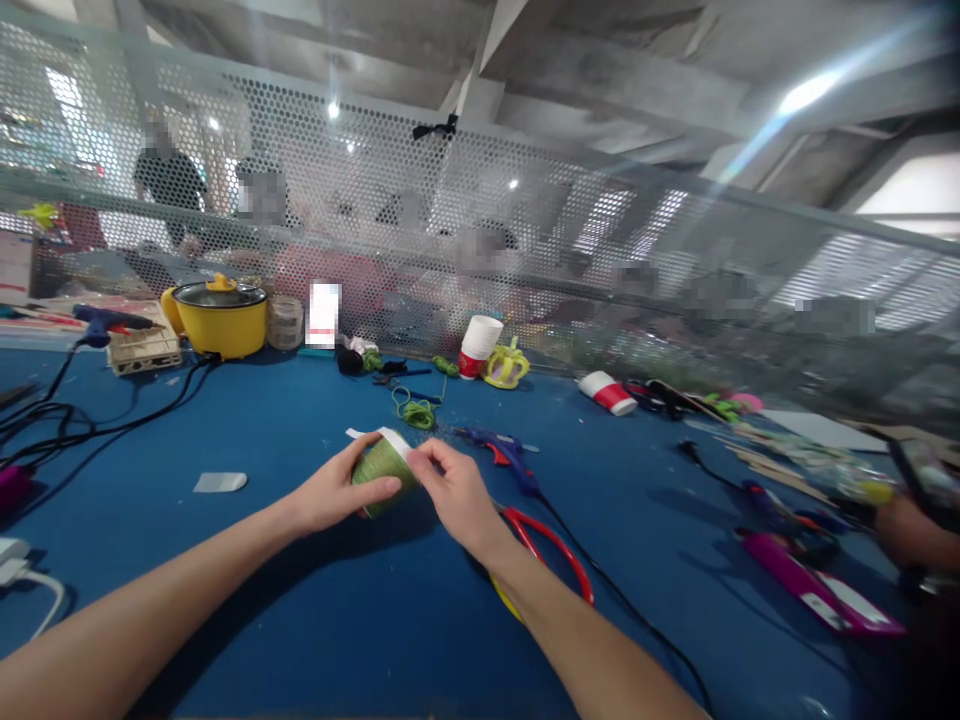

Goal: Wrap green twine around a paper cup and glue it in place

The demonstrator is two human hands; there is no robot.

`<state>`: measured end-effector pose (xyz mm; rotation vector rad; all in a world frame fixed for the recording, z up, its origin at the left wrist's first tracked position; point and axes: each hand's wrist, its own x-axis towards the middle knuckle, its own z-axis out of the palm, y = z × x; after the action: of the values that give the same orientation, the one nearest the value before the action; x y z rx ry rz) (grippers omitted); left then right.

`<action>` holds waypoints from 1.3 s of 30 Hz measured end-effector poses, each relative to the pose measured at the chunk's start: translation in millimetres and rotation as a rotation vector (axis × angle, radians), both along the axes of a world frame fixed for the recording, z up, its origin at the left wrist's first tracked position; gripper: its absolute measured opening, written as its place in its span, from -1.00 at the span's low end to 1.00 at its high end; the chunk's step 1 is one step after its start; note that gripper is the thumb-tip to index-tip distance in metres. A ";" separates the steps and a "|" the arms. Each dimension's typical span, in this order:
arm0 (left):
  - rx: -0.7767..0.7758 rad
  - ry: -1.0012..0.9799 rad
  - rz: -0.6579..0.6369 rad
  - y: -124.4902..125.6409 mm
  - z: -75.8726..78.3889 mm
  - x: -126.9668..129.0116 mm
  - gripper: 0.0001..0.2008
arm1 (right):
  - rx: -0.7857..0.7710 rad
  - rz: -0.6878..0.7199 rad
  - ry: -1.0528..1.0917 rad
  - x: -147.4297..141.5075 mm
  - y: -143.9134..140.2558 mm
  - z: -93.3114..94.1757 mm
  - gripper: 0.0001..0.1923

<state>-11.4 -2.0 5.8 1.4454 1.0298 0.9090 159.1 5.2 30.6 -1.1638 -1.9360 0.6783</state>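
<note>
A paper cup [384,468] is held tilted above the blue table [315,600], near the middle of its front part. The left hand [335,492] is closed around the cup's side; the right hand [456,492] pinches at the rim with thumb and fingertips. The cup wall appears already covered in green, probably wound cord; the white rim is bare. A loose coil of green cord [417,411] lies behind, red-handled scissors [551,555] just beside the right wrist. The covering is judged nearly complete.
</note>
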 end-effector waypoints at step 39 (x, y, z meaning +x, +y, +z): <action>0.116 -0.239 -0.029 9.6 -2.6 -15.9 -0.84 | -0.366 0.135 0.260 -8.6 0.7 -6.6 -0.84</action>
<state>-27.3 7.6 3.2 1.4037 0.7876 1.1054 150.6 5.9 24.0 -1.0991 -1.7233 1.2333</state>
